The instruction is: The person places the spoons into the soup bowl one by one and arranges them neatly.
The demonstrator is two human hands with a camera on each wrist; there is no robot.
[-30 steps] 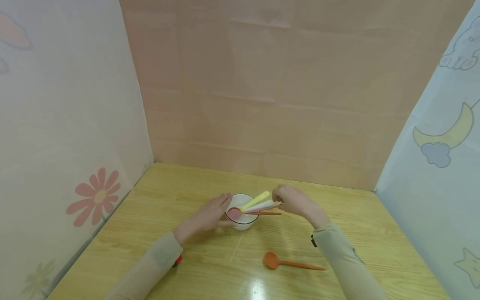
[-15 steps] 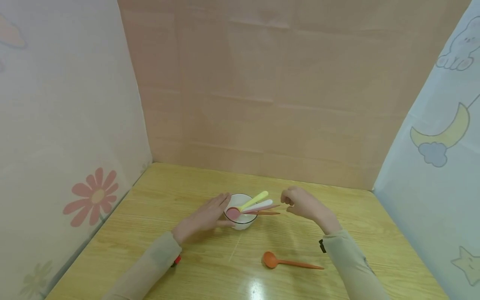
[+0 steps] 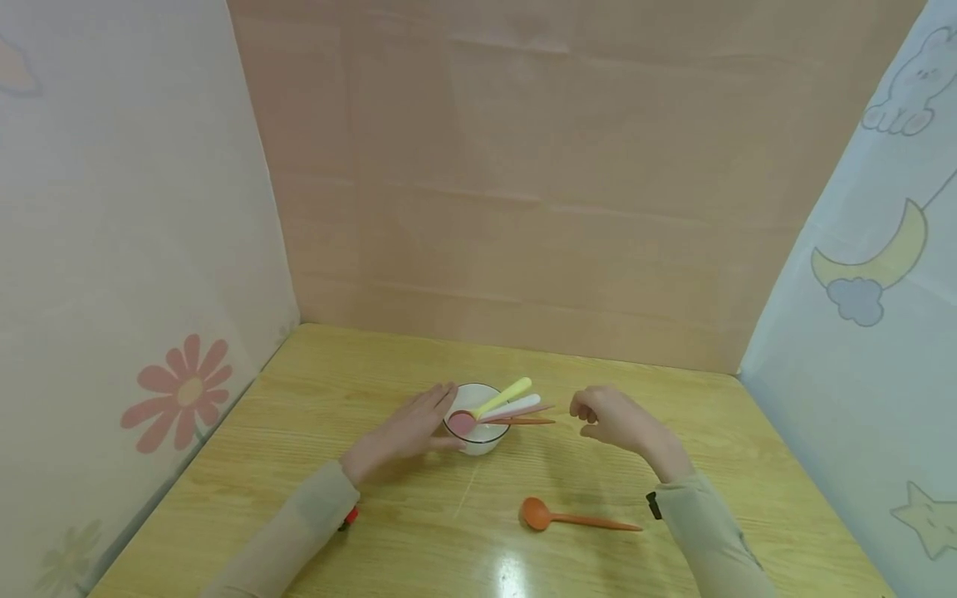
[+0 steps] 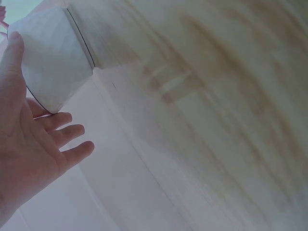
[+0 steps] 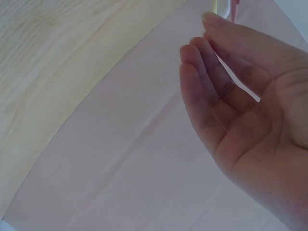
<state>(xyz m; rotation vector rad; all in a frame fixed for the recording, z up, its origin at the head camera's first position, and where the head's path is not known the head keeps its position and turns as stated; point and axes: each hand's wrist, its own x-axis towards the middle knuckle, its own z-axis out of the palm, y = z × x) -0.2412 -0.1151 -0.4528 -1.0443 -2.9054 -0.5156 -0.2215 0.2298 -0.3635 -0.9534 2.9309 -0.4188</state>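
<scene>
My left hand [image 3: 414,428] holds a white bowl [image 3: 480,449] with a dark rim, its thumb on the near side and fingers on the far side. In the left wrist view that thumb lies against the bowl's wall [image 4: 53,57], while the other fingers spread past it. Several spoons lean in the bowl, handles pointing right: a yellow spoon [image 3: 512,394], a white spoon [image 3: 522,404], a pink spoon [image 3: 462,423] and an orange handle [image 3: 532,421]. Right of these handles hovers my right hand [image 3: 616,419], fingers loosely bent and holding nothing.
An orange spoon [image 3: 535,514] lies on the wooden table [image 3: 419,531] nearer to me, its handle pointing right. A pinkish cloth wall [image 3: 508,208] stands behind the table, with patterned white sheets at both sides.
The right hand has let go at the pink spoon's handle end and drawn back to the right. The left hand stays at the bowl, and the spoons rest in it.
</scene>
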